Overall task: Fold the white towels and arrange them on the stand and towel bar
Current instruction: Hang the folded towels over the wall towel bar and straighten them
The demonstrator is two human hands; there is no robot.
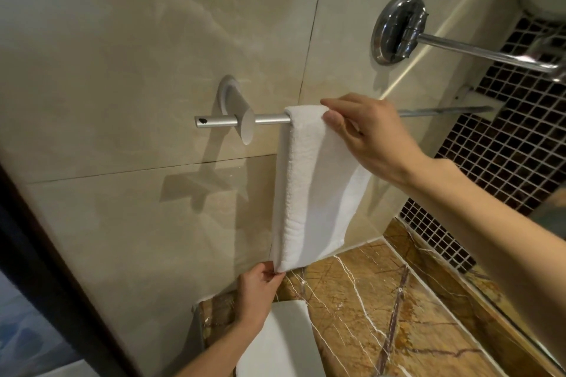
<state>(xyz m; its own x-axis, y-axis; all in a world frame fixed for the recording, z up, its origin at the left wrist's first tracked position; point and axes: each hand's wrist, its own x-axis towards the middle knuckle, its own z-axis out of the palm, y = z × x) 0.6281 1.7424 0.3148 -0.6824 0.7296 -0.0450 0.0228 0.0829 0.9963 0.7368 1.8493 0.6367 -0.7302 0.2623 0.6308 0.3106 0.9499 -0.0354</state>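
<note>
A folded white towel (309, 190) hangs over the silver towel bar (269, 119) on the beige tiled wall. My right hand (370, 135) pinches the towel's top fold at the bar, thumb in front and fingers over the top. Down below, my left hand (258, 291) pinches the towel's lower left corner. A second white towel (284, 343) lies flat on the brown marble counter (398, 315), partly under my left forearm.
A chrome round wall mount (398, 29) with an arm reaches right above the bar. Dark mosaic tiles (505, 147) and a mirror fill the right side. A dark door frame (46, 269) runs down the left.
</note>
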